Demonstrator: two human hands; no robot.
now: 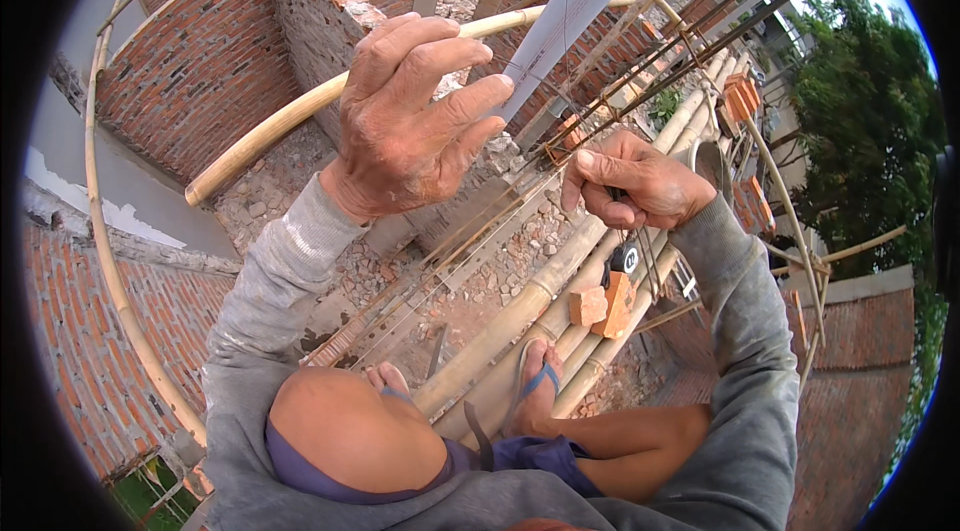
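The work looks partway along: the pale pipe (pixel 585 6) stands aslant ahead of the person, just beyond the left hand, and a thin dark wire (pixel 567 16) runs across its face; whether that wire is made fast to anything cannot be told, so the pipe's fixing is best judged unfinished.

The left hand (pixel 405 136) is raised and loosely open, its fingers apart and half bent, with nothing plainly in its hold; its fingertips are at the pipe's near edge, though touching or just apart is unclear; the right hand (pixel 640 183) is closed, thumb against the bent fingers, around a dark object (pixel 616 194) that is mostly hidden, so its kind cannot be told.

A curved bamboo pole (pixel 270 136) passes behind the left hand; steel bars (pixel 740 31) slant beyond the pipe; below the right hand, a small black round item (pixel 627 259) and two orange bricks (pixel 617 307) rest by the bamboo scaffold poles (pixel 535 283); the brick wall (pixel 195 76) at left shows bare courses, without plaster over them.
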